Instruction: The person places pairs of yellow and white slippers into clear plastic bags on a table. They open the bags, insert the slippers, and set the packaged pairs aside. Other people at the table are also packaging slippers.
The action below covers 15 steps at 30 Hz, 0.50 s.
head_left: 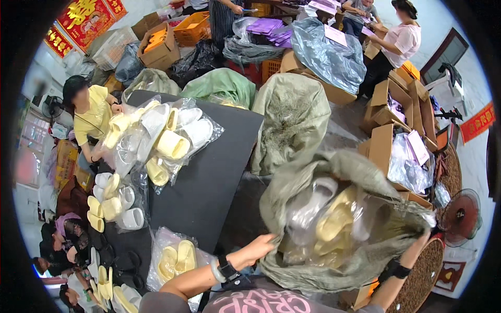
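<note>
Both my hands hold an open woven sack [313, 261] of bagged slippers [334, 221].
My left hand [258, 249] pinches its rim; my right hand [420, 240] seems clenched on the far edge, partly hidden.

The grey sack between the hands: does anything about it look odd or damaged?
No damage shows. The grey woven sack gapes open, held at its rim by the left hand and right hand; bagged yellow and white slippers lie jumbled inside.
</note>
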Motion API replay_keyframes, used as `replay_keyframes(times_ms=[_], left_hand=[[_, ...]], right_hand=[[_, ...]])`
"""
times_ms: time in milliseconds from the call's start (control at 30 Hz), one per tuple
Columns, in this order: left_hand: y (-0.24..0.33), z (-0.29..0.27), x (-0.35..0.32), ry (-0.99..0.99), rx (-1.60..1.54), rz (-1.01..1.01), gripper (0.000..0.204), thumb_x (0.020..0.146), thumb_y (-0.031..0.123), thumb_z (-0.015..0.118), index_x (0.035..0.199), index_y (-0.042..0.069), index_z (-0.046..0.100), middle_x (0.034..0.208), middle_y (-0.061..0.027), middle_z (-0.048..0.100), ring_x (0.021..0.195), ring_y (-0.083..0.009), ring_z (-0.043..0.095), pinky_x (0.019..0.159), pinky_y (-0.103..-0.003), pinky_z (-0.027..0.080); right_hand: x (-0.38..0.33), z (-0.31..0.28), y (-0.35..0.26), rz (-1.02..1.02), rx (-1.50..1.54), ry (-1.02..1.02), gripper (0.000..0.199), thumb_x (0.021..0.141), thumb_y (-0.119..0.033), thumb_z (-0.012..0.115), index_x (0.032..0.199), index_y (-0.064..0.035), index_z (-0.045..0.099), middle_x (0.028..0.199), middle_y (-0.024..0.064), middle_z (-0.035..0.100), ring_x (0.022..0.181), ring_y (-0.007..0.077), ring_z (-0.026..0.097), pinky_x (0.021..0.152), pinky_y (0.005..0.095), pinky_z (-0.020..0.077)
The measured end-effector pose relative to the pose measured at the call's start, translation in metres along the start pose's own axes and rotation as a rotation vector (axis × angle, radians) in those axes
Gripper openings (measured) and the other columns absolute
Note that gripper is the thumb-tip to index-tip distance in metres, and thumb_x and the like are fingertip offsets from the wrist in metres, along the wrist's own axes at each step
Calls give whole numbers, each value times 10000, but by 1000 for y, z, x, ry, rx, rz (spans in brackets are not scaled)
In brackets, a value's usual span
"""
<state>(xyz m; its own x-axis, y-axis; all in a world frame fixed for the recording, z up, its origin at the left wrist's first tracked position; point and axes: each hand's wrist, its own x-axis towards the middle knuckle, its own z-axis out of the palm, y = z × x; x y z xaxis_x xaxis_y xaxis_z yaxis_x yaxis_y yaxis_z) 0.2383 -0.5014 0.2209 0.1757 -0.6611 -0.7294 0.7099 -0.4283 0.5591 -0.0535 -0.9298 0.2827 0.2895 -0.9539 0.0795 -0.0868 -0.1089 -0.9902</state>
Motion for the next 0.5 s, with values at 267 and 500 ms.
replay_keyframes(times_ms=[267, 500], left_hand=[[150, 47, -54, -353, -131, 282, 511, 820, -43, 418, 1325, -47, 496, 1062, 0, 621, 845, -70, 531, 769, -226, 455], [226, 8, -65, -565, 43, 497, 540, 844, -4, 425, 1383, -37, 458, 1223, -49, 601, 1073, -111, 534, 956, -262, 423]], right_hand=[[68, 38, -183, -786, -448, 418, 494, 1041, -333, 380, 1422, -22, 430, 1419, 120, 469, 1276, 238, 459, 1104, 383, 338], [154, 229, -304, -1064, -322, 241, 462, 1031, -324, 401, 1377, -26, 469, 1368, 109, 499, 1226, 225, 485, 1066, 375, 363]])
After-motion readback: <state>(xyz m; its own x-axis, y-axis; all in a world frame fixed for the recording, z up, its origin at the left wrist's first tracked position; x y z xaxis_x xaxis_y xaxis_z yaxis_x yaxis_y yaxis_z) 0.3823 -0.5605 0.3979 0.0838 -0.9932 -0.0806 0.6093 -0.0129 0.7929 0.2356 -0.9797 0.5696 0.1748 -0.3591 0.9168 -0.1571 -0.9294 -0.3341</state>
